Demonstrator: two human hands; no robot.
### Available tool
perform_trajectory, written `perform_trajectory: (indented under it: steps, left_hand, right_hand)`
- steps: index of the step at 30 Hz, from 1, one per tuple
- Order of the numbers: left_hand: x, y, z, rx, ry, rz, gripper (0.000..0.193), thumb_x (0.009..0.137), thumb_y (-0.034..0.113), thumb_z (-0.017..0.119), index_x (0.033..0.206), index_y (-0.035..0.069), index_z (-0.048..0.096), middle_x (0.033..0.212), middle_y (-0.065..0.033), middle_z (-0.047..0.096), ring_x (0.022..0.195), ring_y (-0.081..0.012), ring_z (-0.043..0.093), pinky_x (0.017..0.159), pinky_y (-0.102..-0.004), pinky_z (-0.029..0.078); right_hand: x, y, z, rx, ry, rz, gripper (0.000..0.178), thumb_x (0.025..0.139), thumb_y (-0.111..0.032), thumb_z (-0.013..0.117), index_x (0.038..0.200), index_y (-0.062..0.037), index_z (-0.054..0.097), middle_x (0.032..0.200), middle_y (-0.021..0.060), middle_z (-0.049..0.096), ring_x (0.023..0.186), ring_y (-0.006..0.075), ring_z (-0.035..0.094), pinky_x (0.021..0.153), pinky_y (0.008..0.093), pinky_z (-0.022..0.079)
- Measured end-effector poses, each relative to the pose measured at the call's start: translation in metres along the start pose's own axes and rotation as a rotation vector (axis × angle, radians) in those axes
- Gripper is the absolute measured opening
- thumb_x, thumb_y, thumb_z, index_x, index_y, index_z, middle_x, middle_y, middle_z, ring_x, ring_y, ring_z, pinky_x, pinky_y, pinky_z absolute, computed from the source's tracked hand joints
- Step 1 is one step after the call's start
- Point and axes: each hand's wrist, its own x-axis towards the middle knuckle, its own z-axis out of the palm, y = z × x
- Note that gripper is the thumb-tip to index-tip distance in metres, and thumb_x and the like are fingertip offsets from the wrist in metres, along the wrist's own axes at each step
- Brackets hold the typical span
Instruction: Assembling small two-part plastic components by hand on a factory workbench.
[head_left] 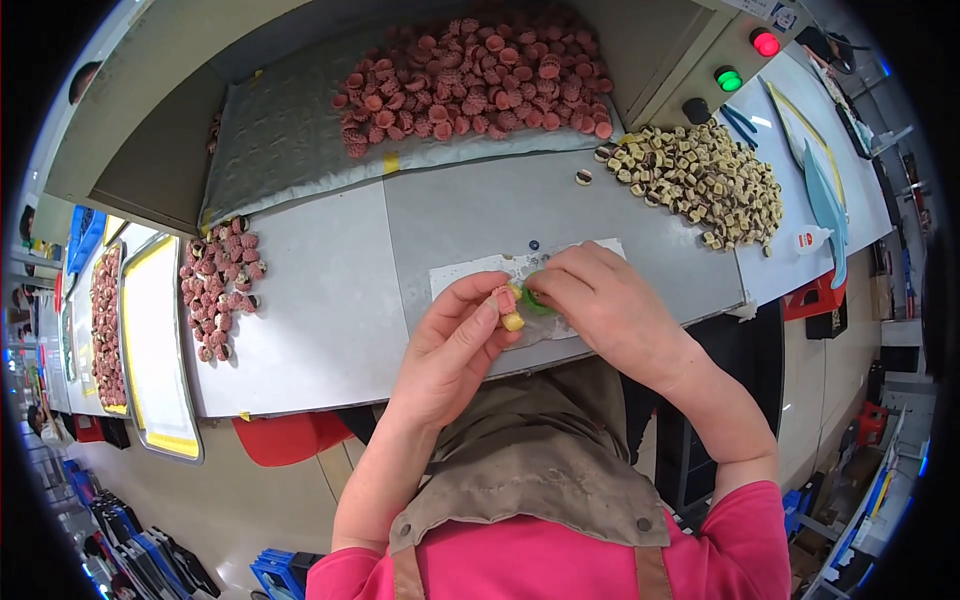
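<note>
Over the front edge of the table, my left hand (455, 335) pinches a small pink textured cup-shaped piece (505, 299) between thumb and fingers. A yellow piece (513, 322) shows against it; whether the two are joined I cannot tell. Close beside it, my right hand (610, 305) has its fingers curled around a green object (537, 300), mostly hidden by the fingers. Under both hands lies a stained white sheet (447, 277). A small dark round bit (534, 245) sits at its far edge.
Many pink cups (480, 80) lie heaped on a grey-covered pad (270, 130) under a housing. Right of them spreads a pile of cream-and-brown pieces (695, 180), then a white bottle (812, 240). Pink pieces with dark-and-cream fillings (220, 285) lie left, beside a yellow-edged tray (160, 340).
</note>
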Motion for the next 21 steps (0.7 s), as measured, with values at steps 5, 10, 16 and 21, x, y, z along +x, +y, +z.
perform_trajectory:
  steps: [5,10,16,21]
  left_hand:
    - [-0.001,0.001,0.006,0.055,0.025,-0.034,0.032,0.097,0.015,0.053,0.127,0.003,0.049,0.112,-0.0033,0.06,0.1,-0.0114,0.056,0.088,-0.0273,0.047]
    - [0.001,-0.001,0.009,0.069,0.04,-0.043,0.033,0.097,0.016,0.054,0.126,0.002,0.05,0.109,-0.0037,0.06,0.097,-0.0118,0.057,0.087,-0.027,0.047]
    - [0.002,-0.003,0.009,0.087,0.011,-0.026,0.032,0.097,0.018,0.053,0.125,0.002,0.052,0.111,-0.005,0.06,0.097,-0.0124,0.056,0.088,-0.028,0.046]
    - [0.002,-0.009,0.011,0.191,0.024,0.041,0.03,0.098,0.017,0.052,0.123,0.001,0.052,0.114,-0.0062,0.059,0.102,-0.0129,0.056,0.091,-0.0289,0.046]
  right_hand:
    - [-0.006,0.005,0.0,0.258,0.062,0.104,0.02,0.08,-0.002,0.065,0.1,-0.0019,0.061,0.094,0.0103,0.057,0.084,0.0261,0.058,0.075,0.0336,0.049]
    - [-0.01,-0.013,-0.012,0.678,0.159,0.314,0.019,0.083,-0.001,0.064,0.102,-0.0018,0.061,0.094,0.0106,0.058,0.082,0.0245,0.058,0.074,0.0325,0.049]
    - [-0.002,-0.018,0.001,0.452,0.237,0.025,0.019,0.085,0.0,0.064,0.103,-0.002,0.061,0.096,0.0101,0.058,0.083,0.0208,0.058,0.072,0.0297,0.049]
    - [-0.003,-0.018,0.002,0.522,0.205,0.078,0.02,0.084,0.0,0.065,0.103,-0.0022,0.06,0.096,0.0103,0.058,0.084,0.0213,0.059,0.071,0.0295,0.05]
